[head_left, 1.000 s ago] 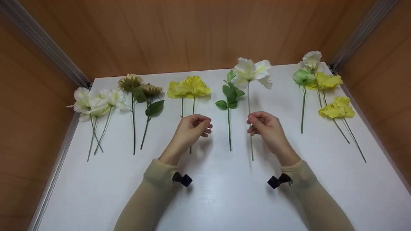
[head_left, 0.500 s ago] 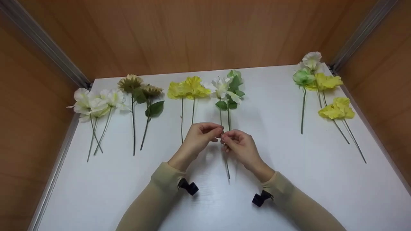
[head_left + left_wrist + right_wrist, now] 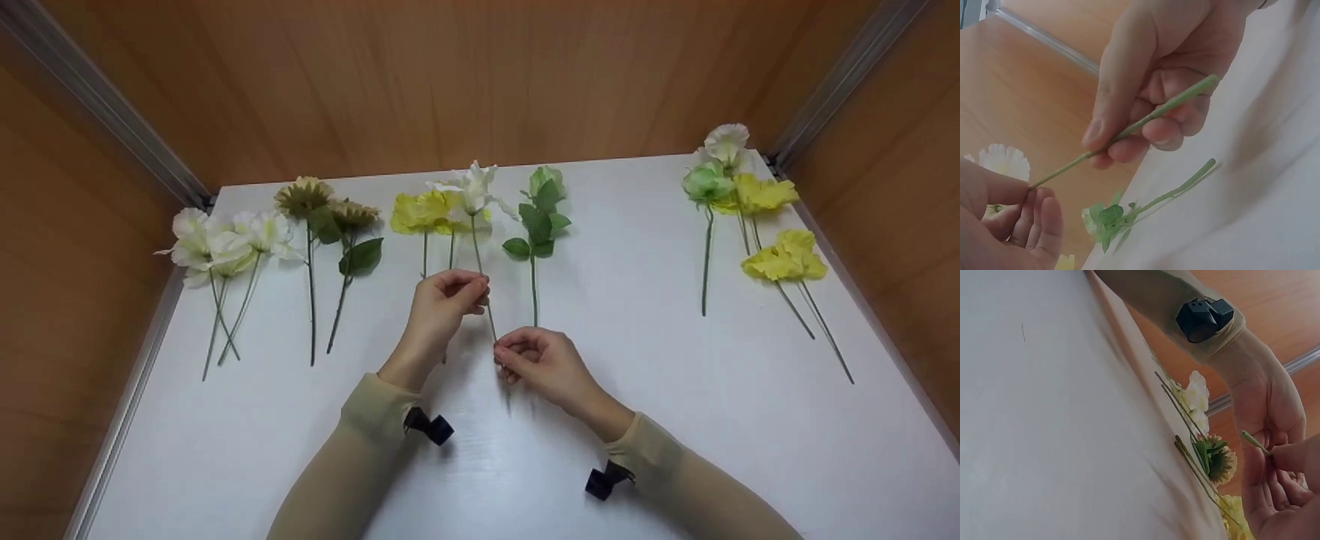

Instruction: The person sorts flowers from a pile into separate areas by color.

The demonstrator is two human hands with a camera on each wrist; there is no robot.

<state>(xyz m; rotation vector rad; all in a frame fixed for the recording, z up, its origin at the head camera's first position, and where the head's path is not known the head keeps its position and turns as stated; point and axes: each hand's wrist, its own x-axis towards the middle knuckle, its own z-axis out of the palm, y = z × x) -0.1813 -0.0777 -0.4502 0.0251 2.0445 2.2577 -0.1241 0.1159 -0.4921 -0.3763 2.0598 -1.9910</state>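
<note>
A white artificial flower (image 3: 475, 191) is held above the table, its bloom overlapping the yellow flowers (image 3: 427, 212) in the head view. My left hand (image 3: 448, 306) pinches its thin green stem partway up. Lower on that stem, my right hand (image 3: 541, 364) pinches near the cut end, between thumb and fingertips. In the left wrist view the stem (image 3: 1179, 100) runs from one hand to the other, its end sticking out past the right fingers. A pale green rose (image 3: 535, 225) with leaves lies just right of the held flower.
White flowers (image 3: 225, 240) and brown-beige flowers (image 3: 304, 197) lie on the left of the white table (image 3: 480, 480). On the right lie a green flower (image 3: 707, 182), another white bloom (image 3: 726, 142) and yellow flowers (image 3: 787, 256). Wood panels (image 3: 480, 82) enclose the table.
The right hand has carried the white flower leftward, from right of the green rose over to the yellow flowers. The left hand now grips its stem too, and the right hand sits lower on it.
</note>
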